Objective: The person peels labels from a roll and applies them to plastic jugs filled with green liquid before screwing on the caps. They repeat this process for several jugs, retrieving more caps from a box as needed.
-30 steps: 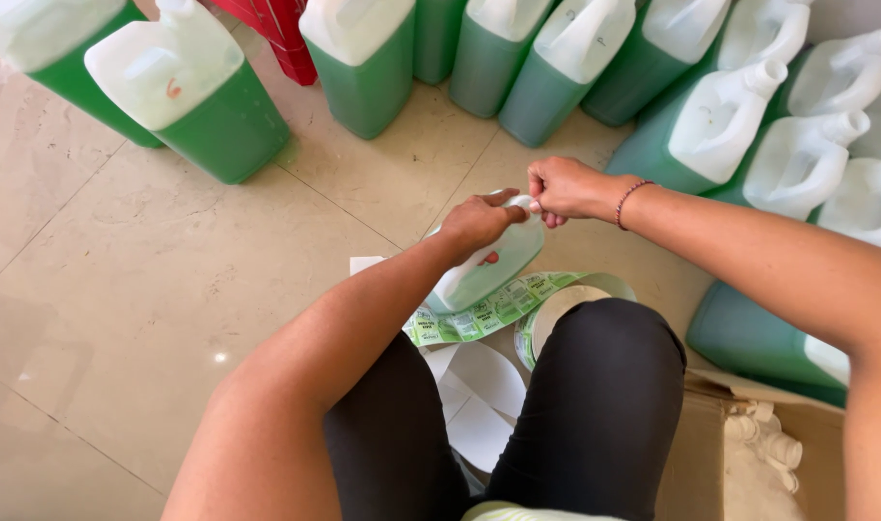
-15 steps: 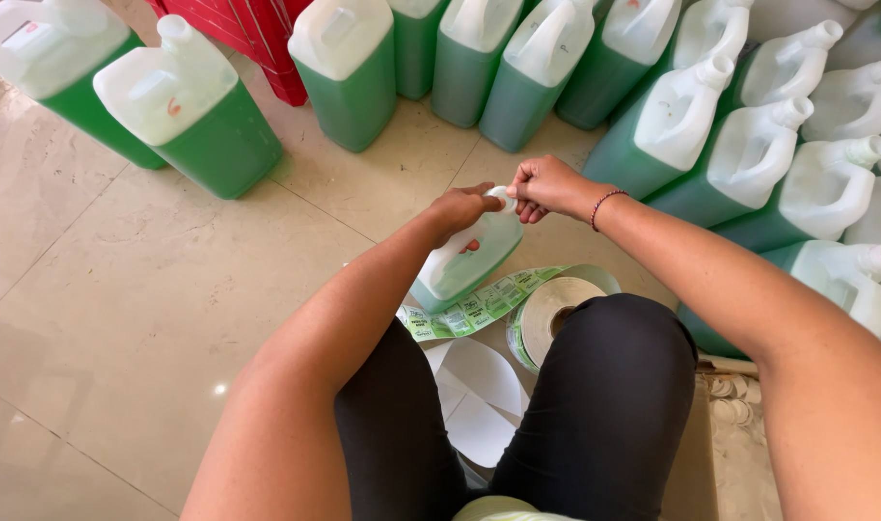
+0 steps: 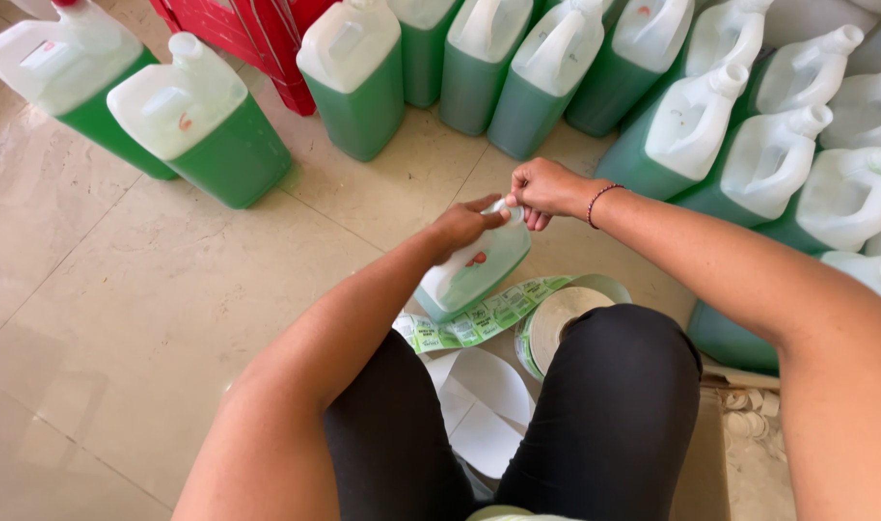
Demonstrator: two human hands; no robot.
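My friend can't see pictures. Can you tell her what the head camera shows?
A person's left hand and right hand meet at the top of a jug of green liquid that stands tilted on the tiled floor. By the person's knees lie a roll of labels and its green strip. Many more green jugs stand around.

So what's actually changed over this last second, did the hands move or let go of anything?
Hardly anything. Both hands slid slightly left in the picture, but the jugs behind shifted too, so the head camera seems to have moved as well. The left hand and right hand still pinch the top of the tilted green-filled jug; nothing was released. The label roll and strip stayed put.
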